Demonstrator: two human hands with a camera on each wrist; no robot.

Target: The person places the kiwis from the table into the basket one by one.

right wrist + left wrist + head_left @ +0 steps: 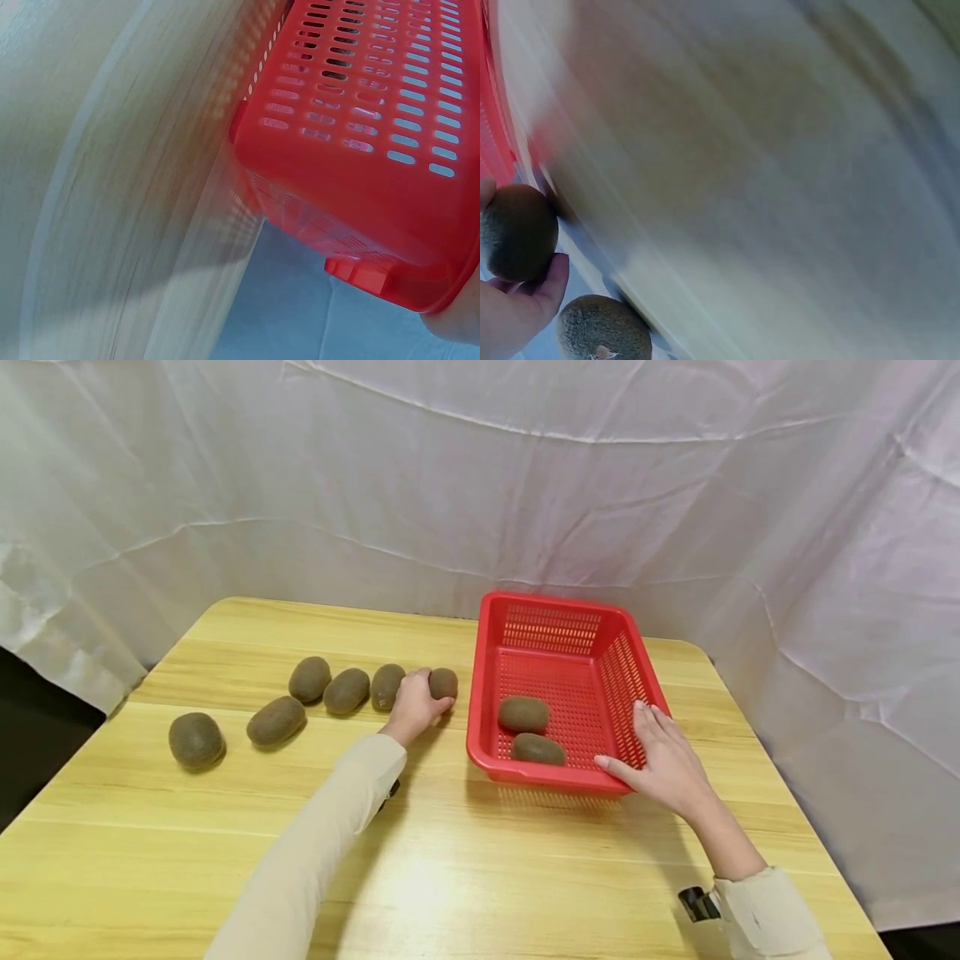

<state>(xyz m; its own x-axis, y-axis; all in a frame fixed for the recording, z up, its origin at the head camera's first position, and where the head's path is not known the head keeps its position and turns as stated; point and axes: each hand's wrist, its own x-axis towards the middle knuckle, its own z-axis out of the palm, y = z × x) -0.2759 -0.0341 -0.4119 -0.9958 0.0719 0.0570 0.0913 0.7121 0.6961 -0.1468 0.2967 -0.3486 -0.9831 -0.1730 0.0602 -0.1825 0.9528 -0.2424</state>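
Note:
At the right end of a row of brown kiwis, my left hand (414, 703) grips a kiwi (443, 683). In the left wrist view that kiwi (521, 234) sits between the thumb and fingers, with another kiwi (606, 330) close by. My right hand (671, 768) rests on the near right corner of a red plastic basket (474, 727), its fingers stretched over the side rim and its thumb over the front one. Inside the basket lie two kiwis, one kiwi (523, 714) behind the other kiwi (537, 749). The right wrist view shows the slotted basket wall (337, 169).
Left of my left hand, several loose kiwis lie on the wooden table (450, 877), including a far-left kiwi (197, 741), a kiwi (276, 722) and a kiwi (310, 679). A pale cloth curtain (420, 485) hangs behind the table and along its sides.

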